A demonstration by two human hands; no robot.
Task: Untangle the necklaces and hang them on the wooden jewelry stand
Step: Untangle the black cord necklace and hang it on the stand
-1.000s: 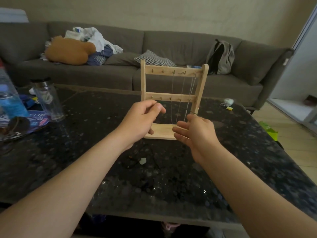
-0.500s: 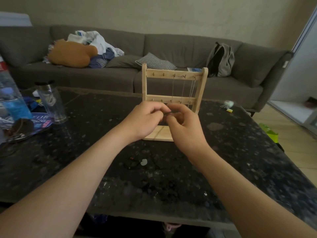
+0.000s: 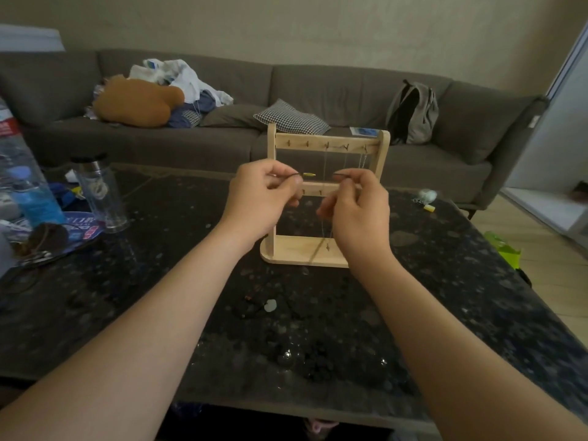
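Wooden jewelry stand [image 3: 296, 251] upright on the dark speckled table [image 3: 143, 281], thin chains [image 3: 345, 162] hanging from its top rail. In front of it my left hand [image 3: 262, 202] and right hand [image 3: 359, 214] each pinch one end of a dark cord necklace [image 3: 308, 175], ends apart. A pale-pendant necklace [image 3: 270, 305] lies nearer me.

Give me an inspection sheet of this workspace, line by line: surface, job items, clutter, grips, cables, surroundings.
Surface: dark speckled stone table, glossy.
Job's things: wooden stand upright; thin chains hang from right-side hooks of its top rail; pendant necklace lies loose on the table.
Clutter: clear tumbler, blue bottle, papers at left; small white and yellow bits at right.
Grips: left hand and right hand each pinch an end of a dark cord before the stand.
Cables: nothing seen.
Surroundings: grey sofa with clothes, checked cushion, backpack.
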